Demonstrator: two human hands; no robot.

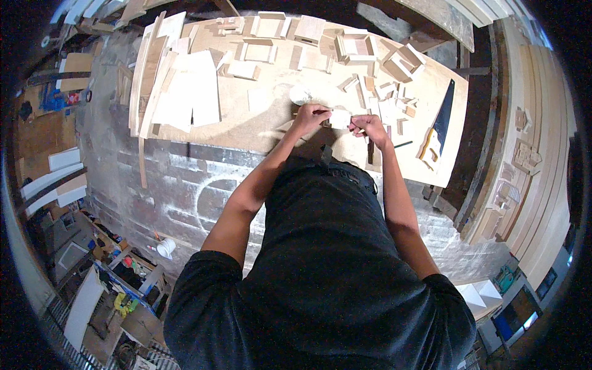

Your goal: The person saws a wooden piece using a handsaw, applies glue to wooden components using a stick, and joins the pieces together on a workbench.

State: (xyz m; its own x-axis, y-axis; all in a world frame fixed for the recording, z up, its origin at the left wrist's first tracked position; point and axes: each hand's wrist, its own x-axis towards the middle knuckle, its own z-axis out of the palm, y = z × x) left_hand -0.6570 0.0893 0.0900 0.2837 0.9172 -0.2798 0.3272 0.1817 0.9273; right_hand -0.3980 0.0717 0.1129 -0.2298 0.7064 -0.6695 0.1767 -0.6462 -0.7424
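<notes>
A small pale wooden piece (339,118), glaring in the bright light, is between my two hands at the near edge of the worktable. Closed fingers of my left hand (308,117) grip its left end; something dark shows at the fingertips. At its right end, my right hand (370,127) is closed in a pinch, with a small dark reddish bit at the fingertips too small to name. A round whitish disc (301,94) lies just beyond my left hand. Small wood offcuts (387,92) are scattered beyond my right hand.
A handsaw (439,123) lies at the right of the plywood worktable (246,132). Several small wooden box frames (356,47) line its far side. White panels (191,92) and long wood strips (150,74) fill the left. Long boards (536,160) lie farther right.
</notes>
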